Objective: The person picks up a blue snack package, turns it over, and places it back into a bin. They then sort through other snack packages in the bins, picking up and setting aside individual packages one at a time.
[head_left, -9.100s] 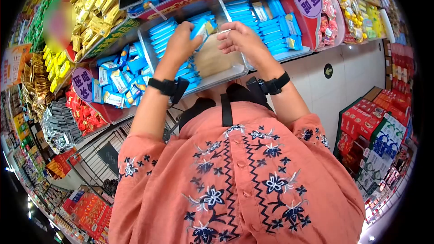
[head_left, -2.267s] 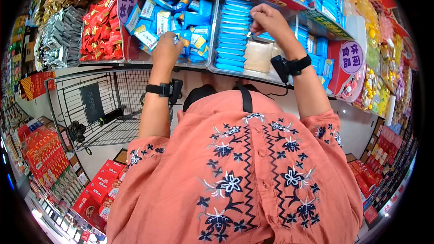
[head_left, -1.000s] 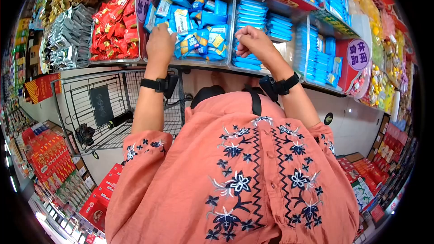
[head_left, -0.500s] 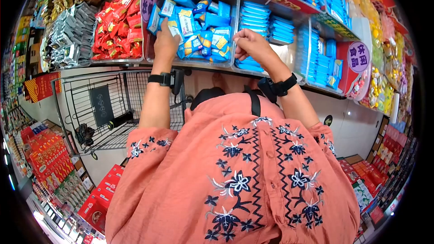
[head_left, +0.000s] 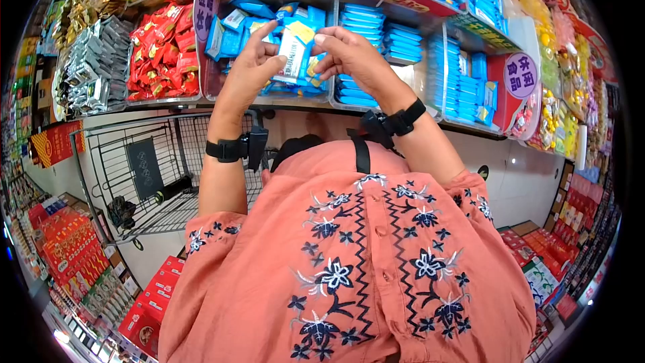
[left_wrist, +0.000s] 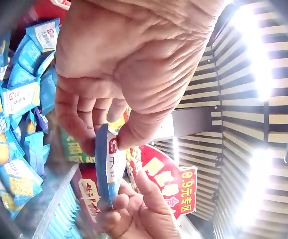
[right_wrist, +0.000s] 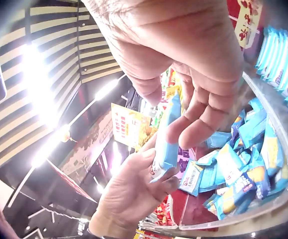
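Observation:
A blue-and-white wrapped snack packet [head_left: 294, 50] [left_wrist: 110, 163] [right_wrist: 168, 144] is held up between both hands above a bin of loose blue packets [right_wrist: 243, 172]. The left hand [head_left: 250, 70] [left_wrist: 134, 59] [right_wrist: 126, 194] pinches one end between thumb and fingers. At the other end, the right hand [head_left: 356, 60] [left_wrist: 146, 214] [right_wrist: 179, 45] has its thumb and curled fingertips around the packet's edge. The packet's printed side faces up in the head view; the wrist views show it edge-on.
Right of the loose packets, a clear bin holds blue packets in neat rows [head_left: 363, 23]. Red packets [head_left: 164, 47] and silver packets [head_left: 97, 60] fill places to the left. A wire shopping cart [head_left: 175, 134] stands below the shelf edge.
The left hand has come up and right from the loose packets with one packet. The right hand has moved left to meet it and now grips the packet's other end.

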`<state>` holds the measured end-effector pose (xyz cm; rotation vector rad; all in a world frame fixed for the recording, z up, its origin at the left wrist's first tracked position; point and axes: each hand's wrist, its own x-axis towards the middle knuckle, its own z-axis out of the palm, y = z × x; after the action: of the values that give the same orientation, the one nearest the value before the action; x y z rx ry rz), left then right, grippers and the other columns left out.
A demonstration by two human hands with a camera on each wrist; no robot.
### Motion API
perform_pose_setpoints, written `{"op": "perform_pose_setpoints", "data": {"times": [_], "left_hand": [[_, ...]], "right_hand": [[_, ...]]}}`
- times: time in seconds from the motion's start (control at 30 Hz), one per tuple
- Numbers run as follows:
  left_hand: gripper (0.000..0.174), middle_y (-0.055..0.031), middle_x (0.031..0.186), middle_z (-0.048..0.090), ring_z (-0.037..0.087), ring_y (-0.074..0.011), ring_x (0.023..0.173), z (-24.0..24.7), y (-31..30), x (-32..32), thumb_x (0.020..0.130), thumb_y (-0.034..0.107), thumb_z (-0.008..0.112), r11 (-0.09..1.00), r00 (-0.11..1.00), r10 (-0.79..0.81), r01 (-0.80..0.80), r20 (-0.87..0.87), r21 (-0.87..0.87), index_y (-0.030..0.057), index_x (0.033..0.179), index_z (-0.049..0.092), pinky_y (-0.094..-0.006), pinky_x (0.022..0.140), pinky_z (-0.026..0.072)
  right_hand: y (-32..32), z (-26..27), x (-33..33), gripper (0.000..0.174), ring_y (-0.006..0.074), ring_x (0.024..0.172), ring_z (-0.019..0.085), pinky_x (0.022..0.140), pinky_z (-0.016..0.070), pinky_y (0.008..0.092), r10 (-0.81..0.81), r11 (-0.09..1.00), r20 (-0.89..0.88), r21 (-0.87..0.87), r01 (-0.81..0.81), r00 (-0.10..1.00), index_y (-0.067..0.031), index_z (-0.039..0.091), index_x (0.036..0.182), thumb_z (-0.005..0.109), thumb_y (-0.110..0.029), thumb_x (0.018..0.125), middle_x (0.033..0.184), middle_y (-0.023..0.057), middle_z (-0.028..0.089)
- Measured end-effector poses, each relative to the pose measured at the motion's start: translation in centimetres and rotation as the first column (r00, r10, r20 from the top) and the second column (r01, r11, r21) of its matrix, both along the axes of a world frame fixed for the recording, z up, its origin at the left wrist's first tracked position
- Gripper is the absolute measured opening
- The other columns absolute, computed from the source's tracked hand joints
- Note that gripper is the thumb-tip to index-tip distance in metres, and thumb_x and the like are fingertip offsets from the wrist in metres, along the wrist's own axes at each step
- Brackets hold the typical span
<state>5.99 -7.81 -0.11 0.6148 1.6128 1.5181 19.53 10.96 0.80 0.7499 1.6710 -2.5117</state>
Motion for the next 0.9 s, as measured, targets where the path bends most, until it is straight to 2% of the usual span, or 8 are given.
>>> {"op": "perform_pose_setpoints", "data": {"times": [0.1,0.13,0.27,0.37,0.57,0.67,0.9], "left_hand": [[0.058,-0.0071,0.107,0.061,0.059,-0.0114,0.094,0.3,0.5,0.6,0.093,0.013,0.064,0.999,0.998,-0.041,0.041,0.038,0.025,-0.0001,0.144,0.043,-0.0254,0.082,0.0482],[0.056,-0.0071,0.106,0.062,0.06,-0.0115,0.091,0.2,0.6,0.7,0.093,0.014,0.065,0.999,0.999,-0.027,0.026,0.026,0.035,-0.0006,0.143,0.045,-0.0257,0.08,0.0491],[0.05,-0.0046,0.1,0.063,0.06,-0.0103,0.088,1.3,0.7,0.8,0.095,0.022,0.065,0.998,0.998,0.058,-0.058,0.009,-0.006,-0.0005,0.137,0.051,-0.0245,0.073,0.0484],[0.045,-0.0019,0.096,0.062,0.056,-0.0068,0.079,1.4,0.7,1.1,0.095,0.029,0.065,0.997,0.997,0.078,-0.078,0.022,-0.001,0.0027,0.132,0.057,-0.0212,0.068,0.0456],[0.045,0.0,0.089,0.058,0.054,-0.0065,0.072,1.4,0.7,2.1,0.095,0.028,0.066,0.997,0.996,0.08,-0.079,0.035,-0.008,0.0026,0.131,0.058,-0.0205,0.066,0.0448],[0.048,-0.0027,0.094,0.061,0.056,-0.0079,0.08,1.1,0.5,1.9,0.095,0.027,0.065,0.998,0.998,0.056,-0.055,0.021,-0.011,0.0003,0.133,0.054,-0.0215,0.065,0.0467],[0.046,-0.0015,0.091,0.059,0.055,-0.0072,0.077,1.1,0.5,1.9,0.095,0.026,0.065,0.997,0.997,0.075,-0.075,0.019,-0.01,0.0009,0.132,0.056,-0.0213,0.064,0.0465]], "right_hand": [[0.4,-0.6,-0.1,0.037,0.0149,0.077,0.069,0.068,0.0578,0.028,-0.011,1.0,0.007,-0.023,0.011,1.0,0.0007,0.054,0.116,0.063,-0.03,0.097,0.096,0.009,0.064],[0.5,-0.9,-0.1,0.039,0.0184,0.074,0.071,0.063,0.0593,0.0275,-0.043,0.998,-0.023,-0.045,0.042,0.999,0.0052,0.051,0.113,0.066,-0.025,0.094,0.094,0.0114,0.064],[0.4,-0.7,0.3,0.04,0.0196,0.076,0.071,0.066,0.0604,0.0301,-0.142,0.984,-0.044,-0.112,0.136,0.989,0.0068,0.049,0.117,0.065,-0.021,0.095,0.095,0.013,0.064],[0.6,-0.7,0.6,0.039,0.0208,0.079,0.071,0.068,0.0609,0.0316,-0.197,0.973,-0.057,-0.133,0.188,0.979,0.0076,0.047,0.119,0.064,-0.019,0.096,0.095,0.014,0.064],[0.5,-0.1,0.8,0.035,0.0224,0.082,0.071,0.07,0.0613,0.0327,-0.229,0.966,-0.071,-0.144,0.217,0.971,0.0076,0.047,0.12,0.061,-0.016,0.097,0.097,0.0157,0.065],[0.4,-0.1,0.9,0.034,0.0227,0.082,0.071,0.071,0.0613,0.033,-0.222,0.966,-0.078,-0.149,0.209,0.972,0.0074,0.047,0.119,0.06,-0.016,0.098,0.098,0.0163,0.065],[0.1,-0.2,0.9,0.034,0.0233,0.082,0.071,0.071,0.0614,0.0332,-0.226,0.964,-0.077,-0.161,0.211,0.971,0.0069,0.047,0.119,0.061,-0.016,0.097,0.098,0.0168,0.065]]}}
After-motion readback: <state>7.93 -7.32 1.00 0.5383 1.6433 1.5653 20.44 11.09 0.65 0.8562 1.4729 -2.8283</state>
